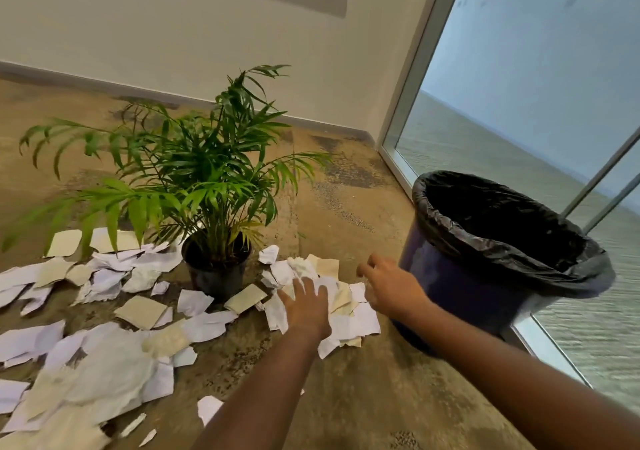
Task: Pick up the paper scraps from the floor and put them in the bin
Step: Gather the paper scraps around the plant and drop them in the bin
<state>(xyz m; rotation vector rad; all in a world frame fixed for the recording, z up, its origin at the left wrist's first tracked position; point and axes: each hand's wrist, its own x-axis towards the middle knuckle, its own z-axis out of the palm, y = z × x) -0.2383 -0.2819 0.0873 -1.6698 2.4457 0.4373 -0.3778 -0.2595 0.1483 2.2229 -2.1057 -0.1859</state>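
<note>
White and beige paper scraps [104,363] lie torn all over the carpet. A smaller heap of scraps [346,314] sits between the plant pot and the bin. My left hand [308,306] lies flat on this heap with its fingers spread. My right hand [389,285] hovers just right of the heap, fingers loosely curled and holding nothing. The dark blue bin [460,287] with a black liner [502,241] stands at the right, its mouth open and dark inside.
A potted palm in a black pot [216,269] stands among the scraps, its fronds spreading over those at the left. A glass wall [519,103] with a metal frame runs behind the bin. A white wall closes off the back.
</note>
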